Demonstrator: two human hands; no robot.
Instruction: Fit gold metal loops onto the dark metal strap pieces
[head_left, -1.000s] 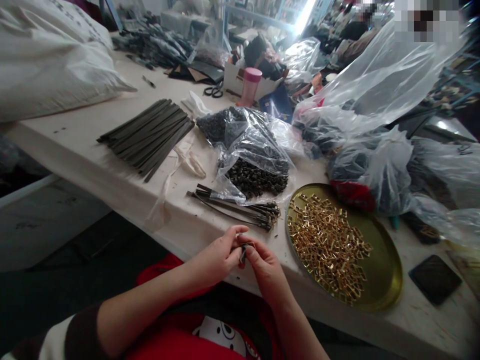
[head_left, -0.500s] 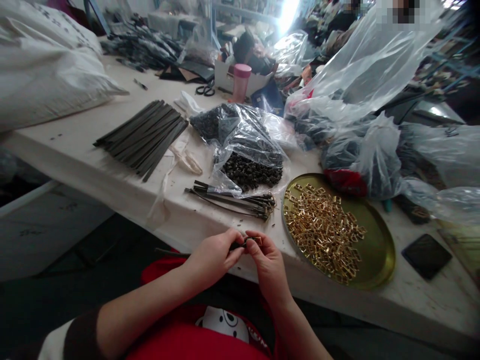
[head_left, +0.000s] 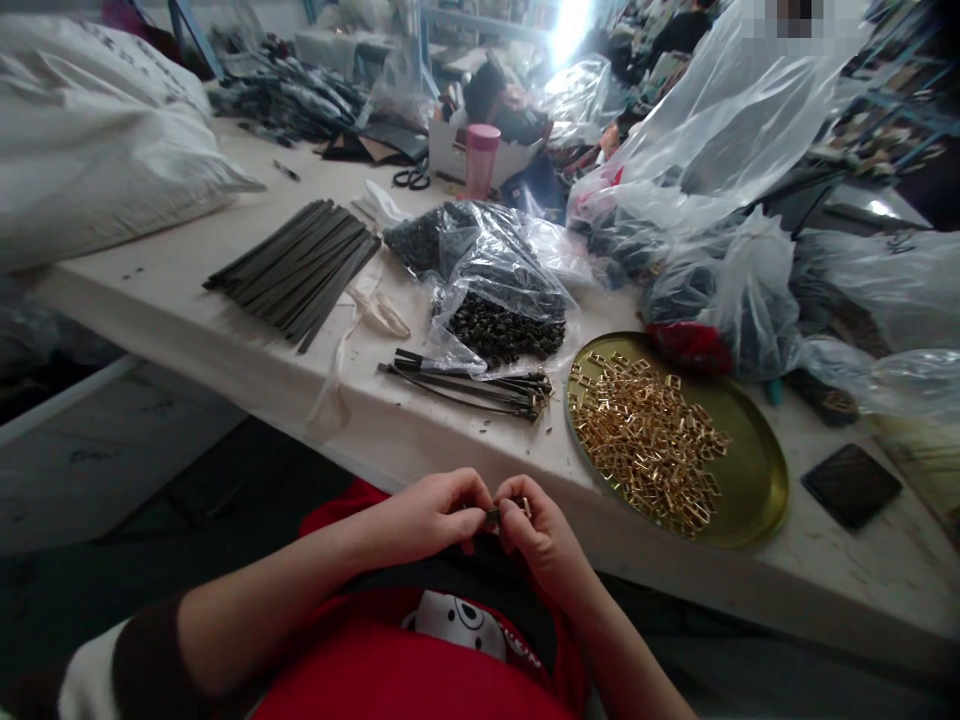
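My left hand (head_left: pixel 448 508) and my right hand (head_left: pixel 541 522) meet in front of the table edge, above my lap, fingertips nearly touching. Between my left thumb and fingers is a dark strap (head_left: pixel 491 515), mostly covered by the fingers. My right thumb and fingers pinch a small gold buckle (head_left: pixel 526 508) at the strap's end. How the two are joined is hidden. Just beyond my hands lies a small bundle of straps with gold buckles (head_left: pixel 480 388). Loose gold buckles (head_left: pixel 652 440) are heaped on a round golden tray (head_left: pixel 757 480) to the right.
Plain dark strips (head_left: pixel 296 265) lie stacked on the table (head_left: pixel 247 365) at left. A clear plastic bag (head_left: pixel 499 265) spills small black pieces (head_left: pixel 506 330). A dark phone-like slab (head_left: pixel 851 487) lies far right. Scissors (head_left: pixel 411 178), a pink-lidded cup (head_left: pixel 481 160) and a white sack (head_left: pixel 97 140) stand behind.
Both hands have moved slightly down, closer to my body and away from the table edge, still holding the strap and buckle. The view has shifted a little.
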